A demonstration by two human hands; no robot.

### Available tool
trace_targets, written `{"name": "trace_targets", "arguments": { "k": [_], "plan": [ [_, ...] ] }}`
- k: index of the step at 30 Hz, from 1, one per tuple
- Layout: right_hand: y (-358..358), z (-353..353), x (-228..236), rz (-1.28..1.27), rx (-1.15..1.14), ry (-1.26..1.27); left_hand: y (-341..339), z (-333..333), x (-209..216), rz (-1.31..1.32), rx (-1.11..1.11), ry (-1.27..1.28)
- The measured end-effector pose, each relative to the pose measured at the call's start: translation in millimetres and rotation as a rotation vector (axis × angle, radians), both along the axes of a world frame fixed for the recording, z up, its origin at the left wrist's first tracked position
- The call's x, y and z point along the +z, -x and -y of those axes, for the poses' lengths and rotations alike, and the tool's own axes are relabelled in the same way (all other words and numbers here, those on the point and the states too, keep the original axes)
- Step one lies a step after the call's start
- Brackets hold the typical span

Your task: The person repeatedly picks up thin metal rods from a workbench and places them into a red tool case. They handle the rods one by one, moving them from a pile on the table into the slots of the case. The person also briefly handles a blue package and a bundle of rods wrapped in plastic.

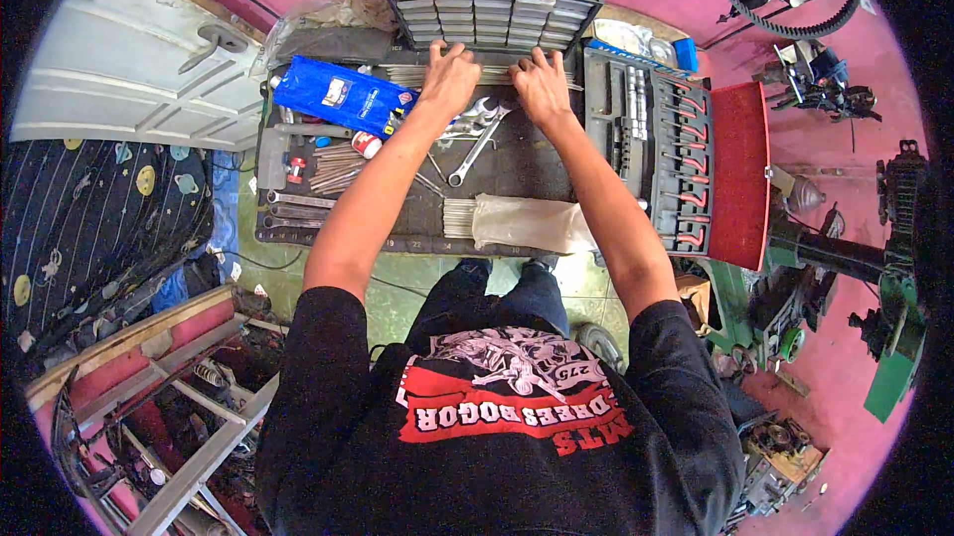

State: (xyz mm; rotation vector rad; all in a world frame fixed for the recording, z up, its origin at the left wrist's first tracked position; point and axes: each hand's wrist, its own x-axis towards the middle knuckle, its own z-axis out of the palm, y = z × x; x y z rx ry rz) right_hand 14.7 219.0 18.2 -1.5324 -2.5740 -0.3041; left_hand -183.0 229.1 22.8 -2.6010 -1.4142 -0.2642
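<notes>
Thin grey rods (495, 73), which look like welding rods, lie across the far side of the bench against the foot of a drawer cabinet (494, 0). My left hand (449, 76) is curled over them with its fingertips bent toward the cabinet. A short way to its right, my right hand (544, 89) grips down on the same rods, fingers bent; the thumbs and undersides are hidden. Beside my left wrist rests a blue packet (343, 99). Nearer me lie a combination wrench (475, 156) and more rods in a whitish wrapper (527, 223).
An open red toolbox (743, 173) with sockets and red-handled tools (686, 163) fills the bench's right side. Wrenches (298, 208), loose brownish rods (336, 168) and a small red-and-white bottle (367, 145) lie at left. Green machinery (899, 337) stands far right, a metal frame (204, 452) lower left.
</notes>
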Motion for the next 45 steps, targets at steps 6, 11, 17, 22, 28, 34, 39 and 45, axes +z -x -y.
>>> {"name": "trace_targets", "arguments": {
  "k": [6,11,17,22,28,34,39,45],
  "plan": [
    [-12,-3,10,-0.002,0.028,-0.099,13,1,6,-0.012,0.049,-0.003],
    [-49,4,30,0.104,0.017,-0.001,17,7,13,0.044,0.033,0.080],
    [-106,32,48,0.040,-0.025,-0.087,-12,22,29,0.153,-0.079,0.138],
    [-150,64,66,0.049,-0.077,-0.062,-45,42,42,0.086,-0.130,0.231],
    [-207,116,82,0.016,-0.145,0.004,-83,80,50,0.172,-0.245,0.154],
    [-251,167,90,-0.013,-0.258,-0.121,-119,114,46,0.169,-0.275,0.128],
    [-267,201,103,-0.008,-0.536,-0.196,-148,137,44,0.257,-0.241,0.177],
    [-285,220,108,-0.083,-0.629,-0.231,-178,153,49,0.303,-0.229,0.170]
  ]
}}
